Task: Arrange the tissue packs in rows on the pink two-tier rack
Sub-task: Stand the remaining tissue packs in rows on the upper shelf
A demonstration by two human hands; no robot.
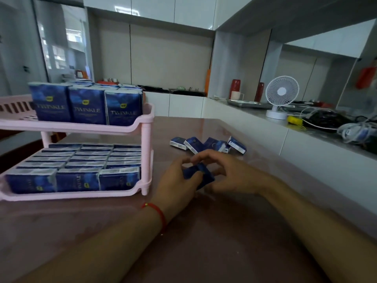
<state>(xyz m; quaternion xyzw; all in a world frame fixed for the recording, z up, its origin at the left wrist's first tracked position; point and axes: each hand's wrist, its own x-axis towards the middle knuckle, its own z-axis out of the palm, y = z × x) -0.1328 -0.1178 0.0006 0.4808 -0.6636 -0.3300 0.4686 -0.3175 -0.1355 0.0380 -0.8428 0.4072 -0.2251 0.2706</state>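
Nearest the camera, two bare forearms reached forward over the glossy brownish-pink desk, the left wrist wearing a red string bracelet. The left hand and the right hand met a little beyond the desk's middle, both curled around one dark blue tissue pack; the left thumb pressed on its near face and the right fingers arched over its top, though motion blur hid the exact grip.

Just behind the hands, four or so loose tissue packs lay in a ragged line on the desk, toward its far right edge, some touching one another.

Toward the desk's left edge stood the pink two-tier rack. Its lower tier was filled with packs in three rows running front to back. On the upper tier, upright packs stood in rows at the right end, labels facing the camera; the tier's left end showed bare pink slats.

Beyond the desk's right edge ran a white counter carrying a small white fan, a yellow object, tangled cables, a white mug and red bottles. Pale cabinets and a window closed the room behind.
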